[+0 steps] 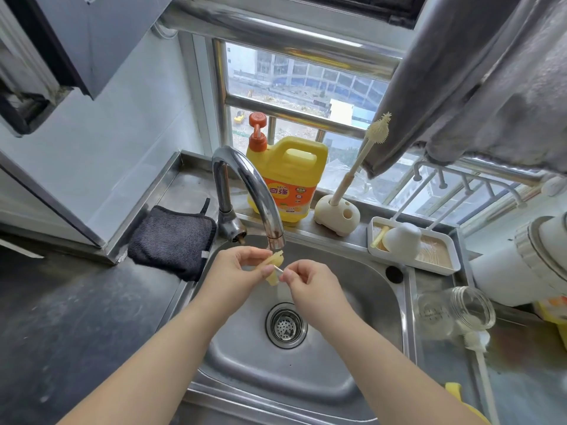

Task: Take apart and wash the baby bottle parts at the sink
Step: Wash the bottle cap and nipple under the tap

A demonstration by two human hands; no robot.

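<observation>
Over the steel sink (pixel 362 305), just below the faucet spout (pixel 275 237), my left hand (pixel 236 271) pinches a yellowish translucent silicone nipple (pixel 274 269). My right hand (pixel 306 279) pinches a thin cream stick (pixel 278 269) whose tip is at the nipple. A clear glass bottle (pixel 454 312) lies on its side on the counter to the right of the sink. A white bottle cap (pixel 402 240) sits in a small white tray (pixel 441 268) behind the sink's right corner.
A yellow detergent jug (pixel 288 179) with an orange pump stands behind the faucet. Beside it a cream brush (pixel 365 154) stands in a holder (pixel 337 214). A dark cloth (pixel 171 240) lies left of the sink. A white brush (pixel 481 357) lies right. Grey fabric (pixel 478 87) hangs upper right.
</observation>
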